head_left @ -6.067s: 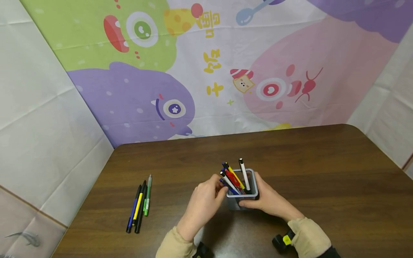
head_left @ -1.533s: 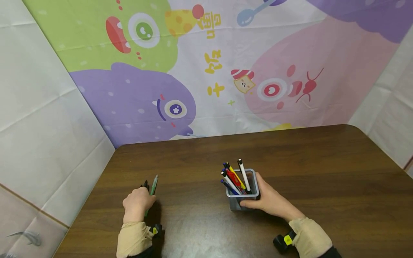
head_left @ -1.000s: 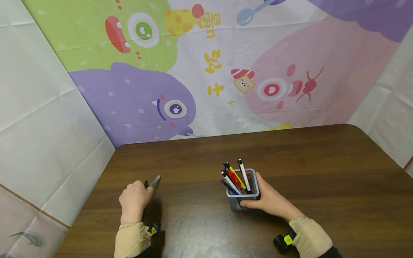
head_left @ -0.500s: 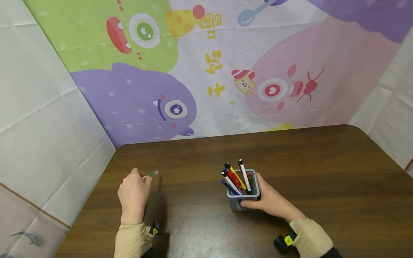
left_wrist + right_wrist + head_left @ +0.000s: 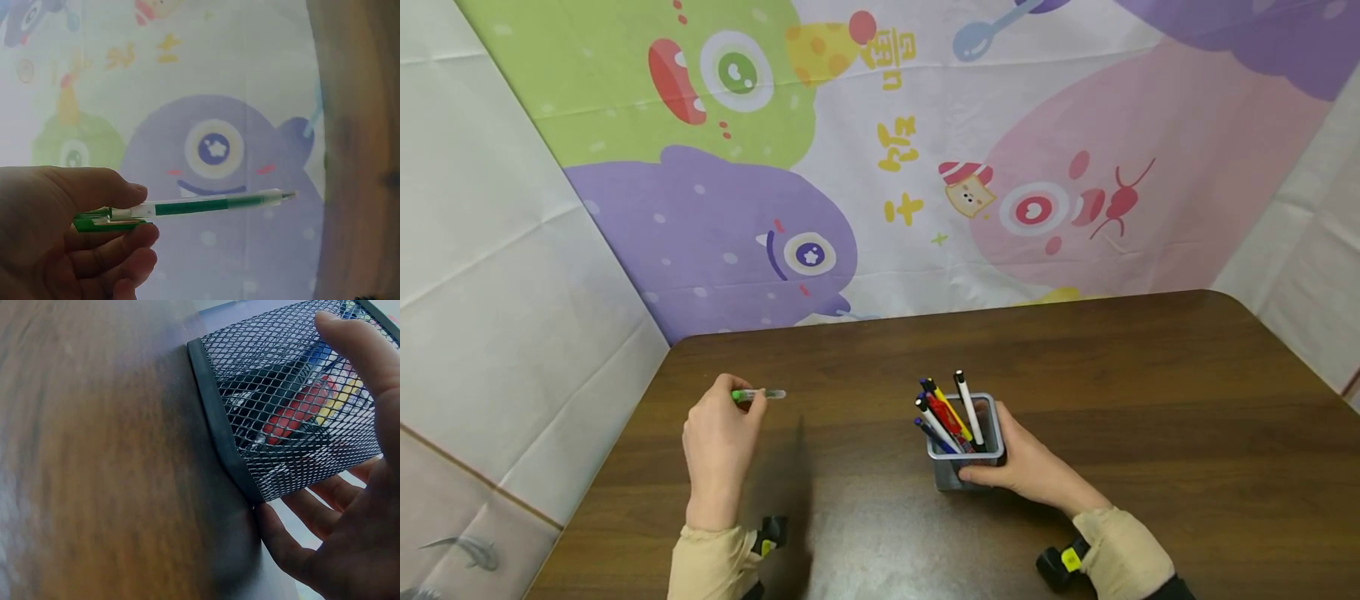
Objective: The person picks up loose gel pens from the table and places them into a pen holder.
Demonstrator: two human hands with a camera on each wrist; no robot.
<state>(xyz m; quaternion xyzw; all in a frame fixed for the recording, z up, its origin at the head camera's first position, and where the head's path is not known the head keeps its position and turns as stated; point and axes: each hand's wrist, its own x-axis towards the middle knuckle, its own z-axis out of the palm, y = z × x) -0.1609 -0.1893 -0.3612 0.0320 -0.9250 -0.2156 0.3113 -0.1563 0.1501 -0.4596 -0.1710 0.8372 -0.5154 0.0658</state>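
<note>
Over the left, the left hand (image 5: 718, 437) hangs above the surface (image 5: 865, 542), fingers pinching a green pen (image 5: 190, 207), its tip jutting beyond them. The right hand (image 5: 1026, 462) cups a mesh pen holder (image 5: 946, 474), fingers curled round its wall.

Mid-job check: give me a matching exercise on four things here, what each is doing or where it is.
1. green pen
2. pen holder
3. yellow pen
4. right hand

A. gripping the pen holder
B. leaning inside the pen holder
C. pinched by the left hand
D. mesh-sided, with several pens in it

Pairs: 1-C, 2-D, 3-B, 4-A
</note>
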